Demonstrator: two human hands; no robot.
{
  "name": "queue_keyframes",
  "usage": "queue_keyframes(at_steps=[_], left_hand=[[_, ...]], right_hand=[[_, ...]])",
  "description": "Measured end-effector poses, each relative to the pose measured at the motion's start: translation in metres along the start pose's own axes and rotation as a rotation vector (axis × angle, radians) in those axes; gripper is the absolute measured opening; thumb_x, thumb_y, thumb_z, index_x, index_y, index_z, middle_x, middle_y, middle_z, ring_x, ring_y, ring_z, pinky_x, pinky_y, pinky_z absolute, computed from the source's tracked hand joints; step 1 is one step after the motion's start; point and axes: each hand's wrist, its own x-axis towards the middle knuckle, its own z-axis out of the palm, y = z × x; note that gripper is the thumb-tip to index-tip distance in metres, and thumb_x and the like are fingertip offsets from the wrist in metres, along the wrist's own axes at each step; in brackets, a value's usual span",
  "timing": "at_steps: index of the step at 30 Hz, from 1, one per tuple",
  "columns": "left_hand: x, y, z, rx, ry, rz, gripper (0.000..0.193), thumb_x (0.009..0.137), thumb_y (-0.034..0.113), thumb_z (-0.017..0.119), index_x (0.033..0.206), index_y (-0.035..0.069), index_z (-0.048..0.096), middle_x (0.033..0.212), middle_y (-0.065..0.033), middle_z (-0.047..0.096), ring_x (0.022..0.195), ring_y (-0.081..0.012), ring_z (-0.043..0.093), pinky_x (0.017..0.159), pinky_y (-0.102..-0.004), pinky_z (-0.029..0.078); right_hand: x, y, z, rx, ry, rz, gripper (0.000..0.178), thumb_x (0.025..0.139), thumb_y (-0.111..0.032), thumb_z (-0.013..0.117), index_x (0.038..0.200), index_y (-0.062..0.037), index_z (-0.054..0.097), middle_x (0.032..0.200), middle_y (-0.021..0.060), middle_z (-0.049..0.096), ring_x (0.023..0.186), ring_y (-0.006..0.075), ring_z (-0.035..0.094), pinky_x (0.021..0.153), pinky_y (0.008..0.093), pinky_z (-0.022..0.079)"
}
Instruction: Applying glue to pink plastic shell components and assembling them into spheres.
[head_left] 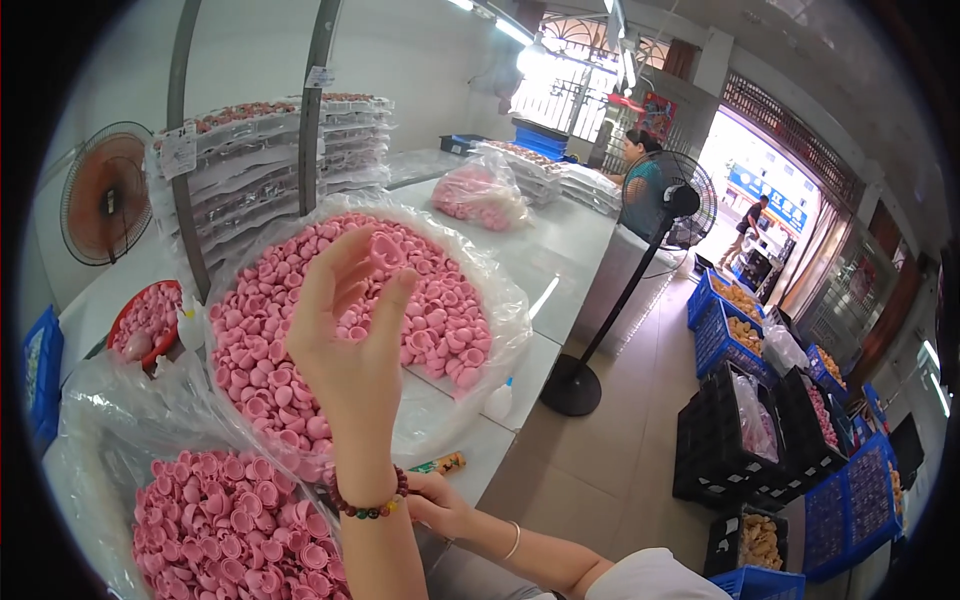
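Note:
My left hand (345,320), with a beaded bracelet at its wrist, is raised over a heap of pink plastic pieces (260,330). Between its thumb and fingertips it holds a small pink cup-shaped piece (387,253), hollow side showing. The heap lies in a large clear plastic bag (505,310) spread on the table. Lower down, my right hand (437,503) is closed beside the left wrist; its fingertips are partly hidden behind that wrist, so what they hold cannot be made out. Just beyond it lies a small green and orange tube (440,464).
A second bag of pink cup-shaped pieces (230,520) sits front left, near a red bowl (122,325). A small white bottle (500,400) stands by the table edge. Metal posts (318,110), stacked trays (245,170), a standing fan (573,385) and crates (720,440) surround the table. A person works farther back.

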Motion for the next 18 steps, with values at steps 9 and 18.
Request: queue_keyframes(at_steps=[9, 18], left_hand=[[0.0, -0.009, 0.01, 0.054, -0.045, 0.019, 0.034, 0.073, 0.008, 0.068, 0.105, 0.002, 0.057, 0.097, -0.0044, 0.061, 0.088, -0.0122, 0.057, 0.077, -0.0246, 0.044], [0.001, -0.008, 0.003, 0.079, -0.076, 0.012, 0.033, 0.074, 0.007, 0.067, 0.105, 0.002, 0.057, 0.1, -0.0044, 0.059, 0.09, -0.0118, 0.056, 0.08, -0.0246, 0.044]], right_hand=[[-0.003, 0.009, -0.006, -0.212, 0.027, -0.089, 0.014, 0.086, -0.009, 0.044, 0.087, 0.0001, 0.054, 0.066, -0.0029, 0.047, 0.059, 0.0031, 0.04, 0.051, 0.0194, 0.033], [0.002, 0.013, 0.001, -0.237, 0.002, -0.151, 0.017, 0.087, -0.014, 0.047, 0.093, 0.0009, 0.053, 0.068, -0.0036, 0.048, 0.06, 0.0025, 0.04, 0.051, 0.0181, 0.033]])
